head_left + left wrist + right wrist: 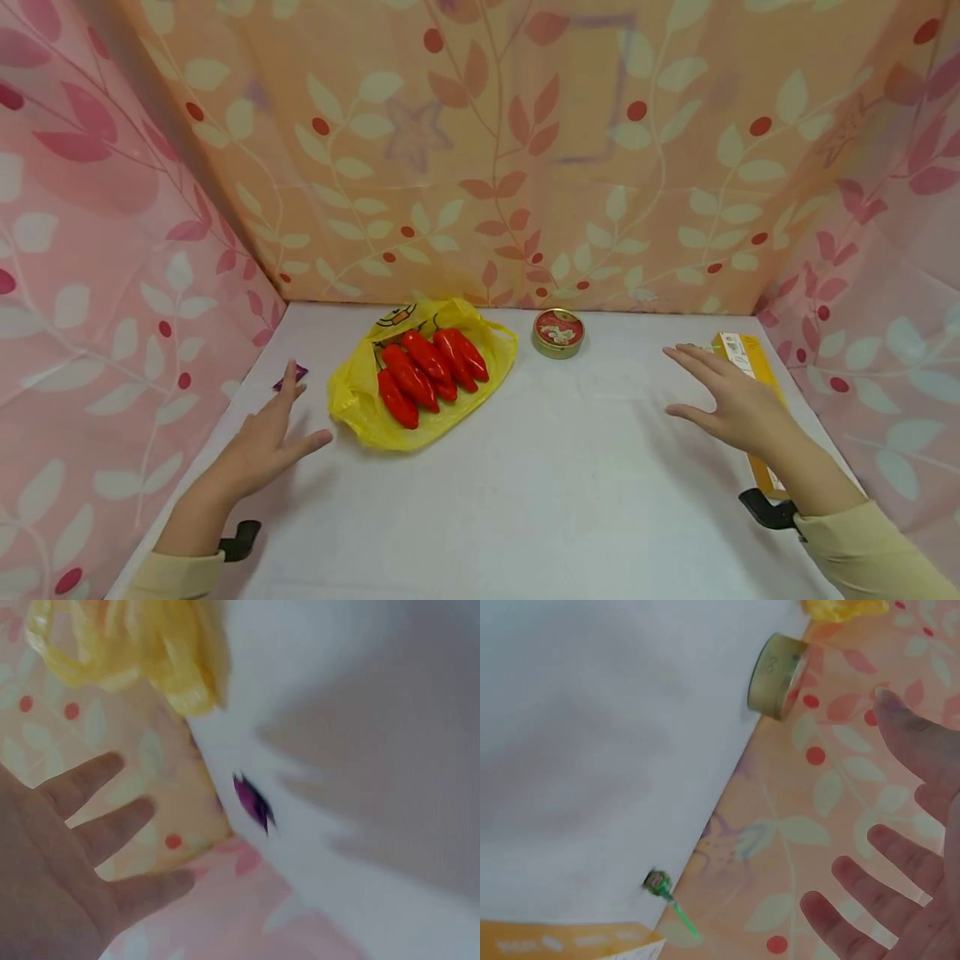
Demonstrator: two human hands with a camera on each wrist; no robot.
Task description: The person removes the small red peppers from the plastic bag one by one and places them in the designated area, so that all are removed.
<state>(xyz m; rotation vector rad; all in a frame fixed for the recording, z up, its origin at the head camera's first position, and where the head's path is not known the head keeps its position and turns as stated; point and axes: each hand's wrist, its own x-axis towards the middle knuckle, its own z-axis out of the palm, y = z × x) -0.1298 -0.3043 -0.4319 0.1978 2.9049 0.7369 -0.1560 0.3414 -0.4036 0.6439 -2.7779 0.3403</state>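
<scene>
The right grip [731, 407] partly hides a yellow box [762, 360].

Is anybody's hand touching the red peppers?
No, in the head view the left hand and right hand are both apart from the red peppers.

Looks like a small makeshift booth [480, 250] — cannot tell whether inside a home, a lab or elsewhere | hung at the back with an orange leaf-print curtain [465, 158] | closed in left and right by pink leaf-print cloth [82, 308] | fitted round a white table [525, 492] — curtained along far edge and both sides
</scene>
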